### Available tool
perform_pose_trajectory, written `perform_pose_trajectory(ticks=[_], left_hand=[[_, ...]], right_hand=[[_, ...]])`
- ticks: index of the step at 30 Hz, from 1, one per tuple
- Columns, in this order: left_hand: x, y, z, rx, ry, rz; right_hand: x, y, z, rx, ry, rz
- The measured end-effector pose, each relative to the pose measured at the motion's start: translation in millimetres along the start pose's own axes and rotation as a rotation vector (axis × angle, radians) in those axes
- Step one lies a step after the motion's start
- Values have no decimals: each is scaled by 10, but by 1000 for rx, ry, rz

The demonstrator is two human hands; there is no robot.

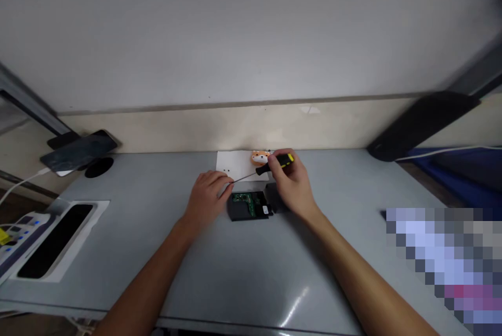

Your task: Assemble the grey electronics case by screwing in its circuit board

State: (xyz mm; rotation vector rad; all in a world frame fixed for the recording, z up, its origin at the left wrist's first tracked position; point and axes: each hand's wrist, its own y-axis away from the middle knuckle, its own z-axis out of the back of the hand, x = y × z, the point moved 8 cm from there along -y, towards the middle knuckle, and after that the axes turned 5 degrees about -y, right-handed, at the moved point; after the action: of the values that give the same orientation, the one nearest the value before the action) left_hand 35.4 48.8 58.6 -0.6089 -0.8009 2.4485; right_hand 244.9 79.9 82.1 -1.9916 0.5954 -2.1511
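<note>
My right hand (292, 179) is wrapped round the black and yellow handle of a screwdriver (274, 163), whose thin shaft points left. At the shaft's tip, the thumb and fingers of my left hand (209, 195) are pinched together; whatever small thing they hold is hidden. Just below both hands lies an opened black device case (251, 206) with a green circuit board showing inside. A dark flat part (274, 197) sits at its right, partly behind my right hand. Behind is a white sheet of paper (237, 166) with a few tiny dark screws (226, 170) on it.
An orange and white animal-face figure (259, 158) rests on the paper's right side. To the left are a phone (82, 150) on a stand, a black-faced tray (58, 242) and a power strip (21, 242). A dark post base (415, 127) stands right; a blurred-out object (443, 263) lies nearer.
</note>
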Motion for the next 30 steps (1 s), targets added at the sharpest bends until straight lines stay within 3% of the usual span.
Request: perform_pose_trajectory(ticks=[6,10,13,20,30], left_hand=[[37,3,-83,34,269,167],[32,20,-190,161,361,199],[4,28,-208,236,338,155],[101,25,-204,263,195,143],[18,35,-212,337,119,77]], right_hand=[[233,94,23,-58,64,119],[279,142,-13,-28,131,141],[249,170,-58,1,224,122],[134,198,-156,64,289,96],[90,190,-152,44,336,101]])
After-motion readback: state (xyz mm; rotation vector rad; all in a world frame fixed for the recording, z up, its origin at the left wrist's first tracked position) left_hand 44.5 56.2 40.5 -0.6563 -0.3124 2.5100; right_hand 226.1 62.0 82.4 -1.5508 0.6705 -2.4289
